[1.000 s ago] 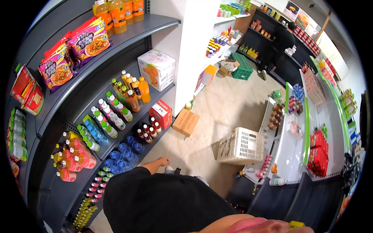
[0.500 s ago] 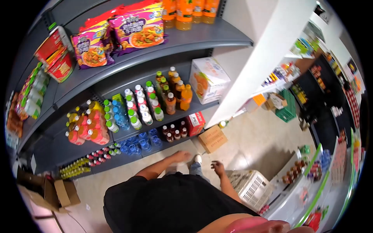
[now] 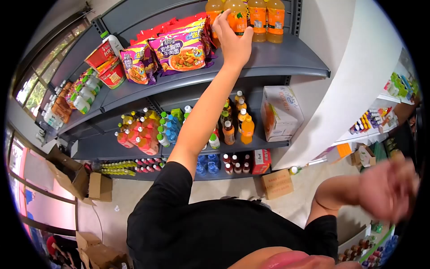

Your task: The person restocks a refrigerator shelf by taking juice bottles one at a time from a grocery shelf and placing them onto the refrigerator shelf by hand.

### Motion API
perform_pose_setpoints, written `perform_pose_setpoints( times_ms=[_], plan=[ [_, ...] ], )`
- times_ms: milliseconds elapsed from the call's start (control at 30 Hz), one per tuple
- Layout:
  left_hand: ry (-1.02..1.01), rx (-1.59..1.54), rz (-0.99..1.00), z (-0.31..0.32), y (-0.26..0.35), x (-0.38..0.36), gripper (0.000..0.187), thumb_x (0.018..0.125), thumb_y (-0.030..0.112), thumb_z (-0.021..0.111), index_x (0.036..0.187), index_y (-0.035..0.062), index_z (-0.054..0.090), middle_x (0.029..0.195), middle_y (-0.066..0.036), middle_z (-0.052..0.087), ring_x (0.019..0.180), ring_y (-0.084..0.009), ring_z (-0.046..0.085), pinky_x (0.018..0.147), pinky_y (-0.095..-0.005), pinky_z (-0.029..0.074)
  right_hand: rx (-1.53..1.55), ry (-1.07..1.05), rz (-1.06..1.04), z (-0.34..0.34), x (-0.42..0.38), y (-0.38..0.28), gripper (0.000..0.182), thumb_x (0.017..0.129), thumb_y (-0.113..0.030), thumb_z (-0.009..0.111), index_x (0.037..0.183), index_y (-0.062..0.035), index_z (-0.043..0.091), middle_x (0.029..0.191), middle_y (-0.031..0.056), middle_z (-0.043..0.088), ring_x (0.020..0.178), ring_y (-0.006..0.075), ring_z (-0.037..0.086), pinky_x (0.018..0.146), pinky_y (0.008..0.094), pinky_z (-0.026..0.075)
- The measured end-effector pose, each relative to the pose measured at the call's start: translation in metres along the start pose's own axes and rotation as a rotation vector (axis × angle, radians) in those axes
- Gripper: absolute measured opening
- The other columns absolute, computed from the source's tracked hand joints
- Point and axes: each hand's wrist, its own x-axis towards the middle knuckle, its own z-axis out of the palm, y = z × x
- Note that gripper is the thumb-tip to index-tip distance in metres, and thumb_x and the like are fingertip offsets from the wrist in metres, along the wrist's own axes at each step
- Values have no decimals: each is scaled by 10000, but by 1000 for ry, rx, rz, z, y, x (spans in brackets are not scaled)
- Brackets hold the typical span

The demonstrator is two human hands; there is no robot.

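Observation:
My left hand (image 3: 233, 42) is raised to the upper shelf, its fingers spread in front of an orange drink bottle (image 3: 237, 20); whether the fingertips touch it cannot be made out. Purple and red noodle packs (image 3: 181, 51) lie just left of that hand. More orange bottles (image 3: 274, 22) stand to its right. My right hand (image 3: 389, 190) is lifted at the far right, blurred by motion, and its fingers are smeared.
Drink bottles (image 3: 145, 134) and a white carton (image 3: 282, 112) fill part of the middle shelf. A brown box (image 3: 277, 183) sits on the floor by the white pillar (image 3: 349, 76). Open cardboard boxes (image 3: 69, 172) are at the left.
My left hand has risen from low near my body to the orange bottles. My right hand has moved up and outward to the right. The view has shifted, showing windows at the left.

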Motion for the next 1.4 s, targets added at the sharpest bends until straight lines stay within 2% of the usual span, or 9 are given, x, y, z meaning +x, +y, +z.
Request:
perform_pose_setpoints(
  times_ms=[67,200,600,667,867,1067,1167,1267,1400],
  plan=[
    [-81,17,-183,5,-10,3,896,826,226,732,1536,37,218,1397,-290,415,1329,-404,415,1162,-458,300,352,-149,11,-48,12,-19,153,933,-265,485,852,-137,499,735,-34,422,649,115,469,643,257,363],
    [-218,-321,-522,11,-44,2,1067,861,370,719,1596,-33,60,1553,-311,314,1410,-426,354,1176,-428,283,-109,-482,-198,13,47,-60,112,996,-254,537,994,-161,476,916,-47,424,628,80,425,608,265,306],
    [-309,-55,-506,12,-52,-1,1008,829,428,729,1585,-6,222,1508,-315,358,1395,-420,366,1170,-434,293,54,-35,-423,35,21,21,231,995,-247,539,841,-98,452,854,-44,429,605,81,436,590,269,301],
    [-340,-81,-512,8,-55,-5,962,833,391,732,1569,-7,258,1496,-301,378,1373,-392,404,1149,-417,324,545,-2,-660,63,32,54,254,986,-251,553,810,-102,444,828,-39,432,592,80,444,581,267,299],
    [-338,-235,-536,5,-22,-2,804,857,244,730,1512,-12,341,1336,-166,585,1228,-229,571,1047,-342,433,-15,-369,-208,11,33,-3,245,960,-228,572,788,-103,451,778,-36,437,574,77,456,566,256,291],
    [-336,-132,-472,9,-35,-5,794,816,244,775,1466,-19,403,1314,-208,575,1206,-286,579,1024,-378,452,-255,-754,-90,5,66,-15,174,911,-168,576,780,-110,477,755,-43,461,544,80,453,564,244,294],
    [-341,-85,-484,9,-41,-5,737,820,281,778,1409,-23,457,1285,-218,585,1173,-297,593,1008,-381,460,-222,-536,-144,13,55,-5,51,903,-149,565,887,-101,567,744,-52,464,511,86,441,556,246,297],
    [-335,-156,-539,10,-45,-5,674,834,335,775,1340,-24,511,1240,-211,622,1121,-278,621,981,-371,474,107,-633,-190,1,66,18,293,928,-173,567,1218,-156,606,784,-56,518,542,92,485,568,255,340],
    [-328,-207,-540,11,-34,-6,670,818,357,802,1279,-39,521,1174,-164,672,1059,-219,654,933,-335,498,527,-164,-87,-97,41,76,129,839,-156,492,928,-91,558,691,22,451,559,126,393,570,274,316]
  ],
)
